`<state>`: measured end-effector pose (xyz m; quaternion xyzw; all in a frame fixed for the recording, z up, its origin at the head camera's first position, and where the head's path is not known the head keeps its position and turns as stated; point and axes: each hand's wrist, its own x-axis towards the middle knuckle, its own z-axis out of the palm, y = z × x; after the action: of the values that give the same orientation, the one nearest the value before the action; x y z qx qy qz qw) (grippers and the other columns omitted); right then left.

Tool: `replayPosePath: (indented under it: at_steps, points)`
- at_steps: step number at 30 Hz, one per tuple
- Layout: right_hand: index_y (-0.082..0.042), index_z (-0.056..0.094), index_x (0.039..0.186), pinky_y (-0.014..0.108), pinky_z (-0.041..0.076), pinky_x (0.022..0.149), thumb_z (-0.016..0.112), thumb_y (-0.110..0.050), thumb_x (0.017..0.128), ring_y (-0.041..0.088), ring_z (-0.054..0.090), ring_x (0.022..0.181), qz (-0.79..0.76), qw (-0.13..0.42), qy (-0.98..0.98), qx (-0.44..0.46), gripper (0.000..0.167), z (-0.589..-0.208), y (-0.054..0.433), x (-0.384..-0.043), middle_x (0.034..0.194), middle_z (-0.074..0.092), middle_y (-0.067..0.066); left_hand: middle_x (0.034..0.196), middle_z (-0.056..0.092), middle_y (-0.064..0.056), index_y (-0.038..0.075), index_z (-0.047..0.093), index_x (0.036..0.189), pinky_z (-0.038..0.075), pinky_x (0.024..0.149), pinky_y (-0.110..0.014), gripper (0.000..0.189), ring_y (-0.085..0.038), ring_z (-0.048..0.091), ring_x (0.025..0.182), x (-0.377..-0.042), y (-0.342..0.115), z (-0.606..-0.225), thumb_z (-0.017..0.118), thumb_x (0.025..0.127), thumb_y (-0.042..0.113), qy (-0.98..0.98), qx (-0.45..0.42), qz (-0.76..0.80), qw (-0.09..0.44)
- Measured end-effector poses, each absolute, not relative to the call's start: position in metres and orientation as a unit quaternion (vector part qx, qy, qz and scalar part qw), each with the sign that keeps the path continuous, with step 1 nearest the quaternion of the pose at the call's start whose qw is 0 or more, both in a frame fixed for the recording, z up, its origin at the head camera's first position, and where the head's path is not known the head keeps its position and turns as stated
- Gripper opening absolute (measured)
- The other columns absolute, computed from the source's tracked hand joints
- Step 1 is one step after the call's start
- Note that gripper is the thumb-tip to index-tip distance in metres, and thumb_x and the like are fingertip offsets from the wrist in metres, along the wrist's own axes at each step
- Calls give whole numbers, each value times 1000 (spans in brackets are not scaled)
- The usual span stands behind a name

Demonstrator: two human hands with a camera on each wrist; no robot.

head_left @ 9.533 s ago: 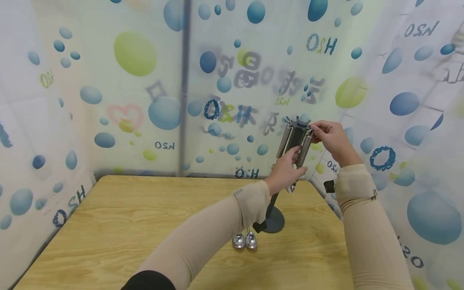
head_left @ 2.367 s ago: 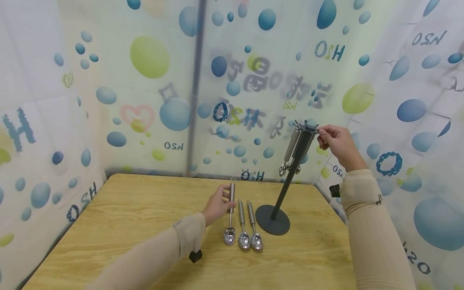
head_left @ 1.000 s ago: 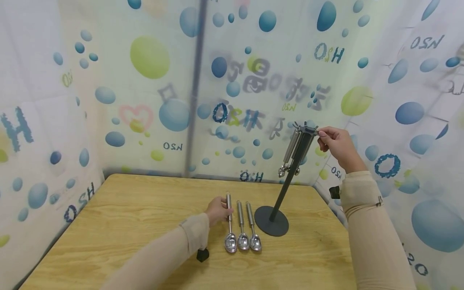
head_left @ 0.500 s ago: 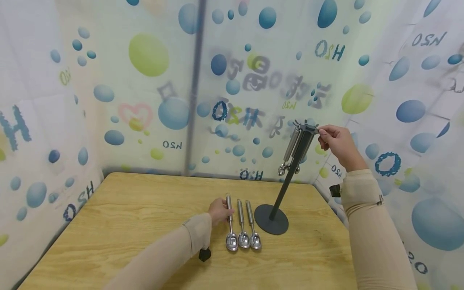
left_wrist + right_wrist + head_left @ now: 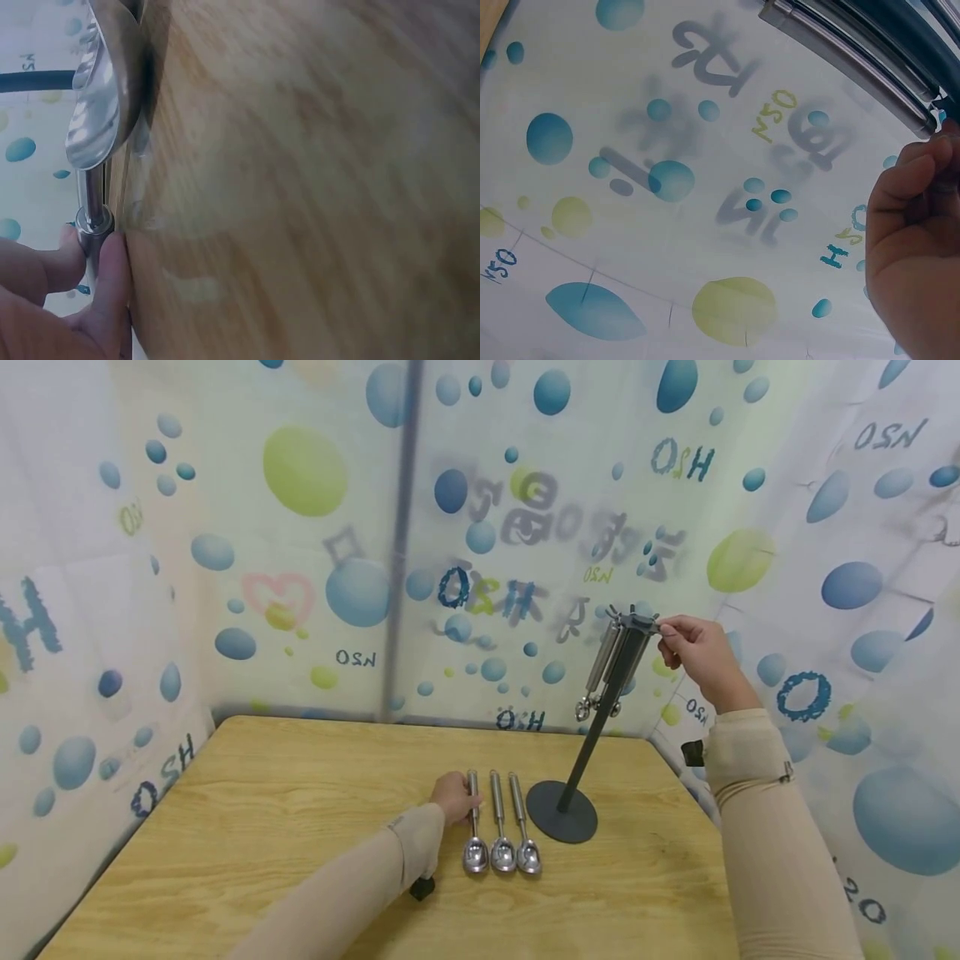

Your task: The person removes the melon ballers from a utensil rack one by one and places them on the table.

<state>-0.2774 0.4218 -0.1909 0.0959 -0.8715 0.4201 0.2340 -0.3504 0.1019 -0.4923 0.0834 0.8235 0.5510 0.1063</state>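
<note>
In the head view my left hand (image 5: 450,797) pinches the handle of a steel ice cream scoop (image 5: 476,855), which lies on the table. In the left wrist view thumb and finger are on either side of that handle (image 5: 94,225), and the bowl points away. Two more scoops (image 5: 502,855) (image 5: 528,857) lie alongside to the right. My right hand (image 5: 701,656) pinches the edge of the hooked top (image 5: 639,623) of a dark grey stand (image 5: 592,747), which leans to the right. Several scoops (image 5: 602,664) hang from it, partly hidden behind its pole.
The stand's round base (image 5: 562,812) is on the wooden table (image 5: 300,810), just right of the scoops lying there. Patterned curtains (image 5: 300,568) enclose the table at the back and sides.
Earlier both hands were at the stand, with two scoops on the table. Since then my left hand has brought a third scoop down beside them and shifted it slightly. My right hand keeps the stand's top.
</note>
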Motion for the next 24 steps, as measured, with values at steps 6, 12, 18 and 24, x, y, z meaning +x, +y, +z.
replayPosePath:
  at_steps: [6,12,18,24]
  points:
    - [5,63,115,23,48,62,52,-21,107,13,51,64,421,239,-870,93,29,-191,420,-277,69,57,-3,87,62,-13,-8,61,106,59,56,-30,24,-21,65,69,-352,102,-492,75,90,1,831,80,541,97]
    - [6,62,117,22,48,62,52,-18,108,13,51,64,422,235,-871,94,28,-191,421,-278,68,58,-2,91,60,-13,-8,59,110,59,57,-30,26,-21,65,71,-353,100,-490,75,91,2,830,75,543,106]
    - [9,58,120,21,48,62,50,-16,108,13,50,63,419,225,-874,99,29,-192,424,-280,68,58,-2,90,63,-12,-3,59,111,56,62,-33,27,-21,64,71,-360,96,-483,73,96,15,852,79,503,121]
    - [9,60,118,21,48,61,51,-17,108,13,50,63,424,233,-870,98,30,-191,424,-279,68,58,-2,116,66,-16,-3,57,131,56,88,-45,39,-29,65,102,-367,96,-459,65,101,21,875,150,454,78]
